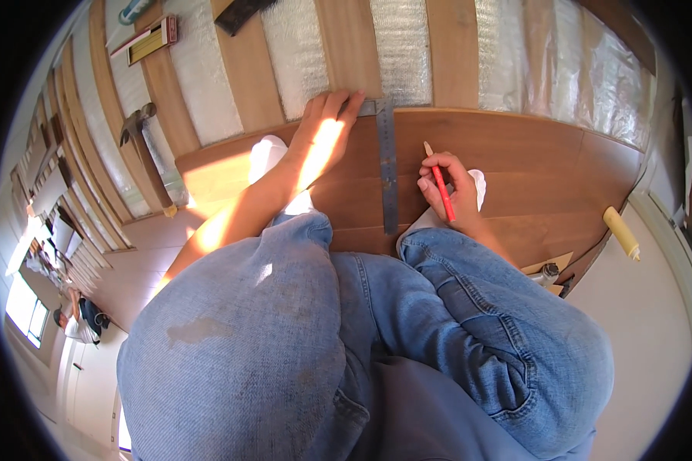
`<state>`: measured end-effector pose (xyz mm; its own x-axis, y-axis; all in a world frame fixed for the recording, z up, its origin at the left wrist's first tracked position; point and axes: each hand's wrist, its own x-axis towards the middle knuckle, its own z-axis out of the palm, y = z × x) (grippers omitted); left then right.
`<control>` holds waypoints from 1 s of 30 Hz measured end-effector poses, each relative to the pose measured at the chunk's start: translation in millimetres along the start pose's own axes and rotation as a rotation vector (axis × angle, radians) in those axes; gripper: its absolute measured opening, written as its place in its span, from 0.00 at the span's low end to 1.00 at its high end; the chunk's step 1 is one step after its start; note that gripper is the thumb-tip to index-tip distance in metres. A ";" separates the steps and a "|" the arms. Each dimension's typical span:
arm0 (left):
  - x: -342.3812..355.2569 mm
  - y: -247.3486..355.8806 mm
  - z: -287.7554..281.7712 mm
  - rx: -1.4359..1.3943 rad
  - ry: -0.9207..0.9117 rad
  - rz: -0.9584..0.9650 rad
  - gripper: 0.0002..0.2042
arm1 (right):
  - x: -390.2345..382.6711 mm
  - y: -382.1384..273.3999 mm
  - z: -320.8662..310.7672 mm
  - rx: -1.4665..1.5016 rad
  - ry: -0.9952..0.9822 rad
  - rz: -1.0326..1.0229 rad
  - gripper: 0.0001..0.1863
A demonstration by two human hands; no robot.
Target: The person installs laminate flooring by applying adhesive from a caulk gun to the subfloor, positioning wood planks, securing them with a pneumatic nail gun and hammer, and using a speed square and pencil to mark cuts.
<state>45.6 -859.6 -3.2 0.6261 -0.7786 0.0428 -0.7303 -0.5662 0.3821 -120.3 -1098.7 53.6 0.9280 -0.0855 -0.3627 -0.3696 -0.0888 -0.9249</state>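
Observation:
A metal carpenter's square point(388, 169) lies across the brown wooden floorboards point(515, 154), its long blade running toward me. My left hand point(327, 134) is closed over the short arm of the square at the boards' far edge. In my right hand point(457, 188) is a red pencil point(442, 188), held in a writing grip with its sharpened end pointing away from me. That tip is just right of the blade, apart from it. I squat on the boards in blue jeans, my white-socked feet beside my hands.
Wooden battens point(350, 46) with silvery foil sheeting between them stretch beyond the boards. A hammer point(150, 157) lies at the left, near a long open box point(152, 40). At the right is a yellow bottle point(621, 233). Another person point(81, 323) is far off at the left.

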 end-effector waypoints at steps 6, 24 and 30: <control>6.5 11.9 -13.9 -0.079 -0.045 -0.086 0.30 | 17.0 -2.6 13.7 -0.318 0.013 -0.274 0.17; 6.3 17.4 -7.0 -0.094 0.024 -0.092 0.40 | 42.4 -0.1 31.0 -0.451 0.092 -0.294 0.19; 4.7 17.3 -6.2 -0.135 0.032 -0.104 0.42 | 42.7 -0.4 31.7 -0.445 0.108 -0.321 0.17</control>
<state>37.6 -871.3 9.3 0.7061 -0.7076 0.0252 -0.6192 -0.5999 0.5067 -79.1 -1070.8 34.9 0.9958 -0.0846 -0.0350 -0.0751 -0.5354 -0.8412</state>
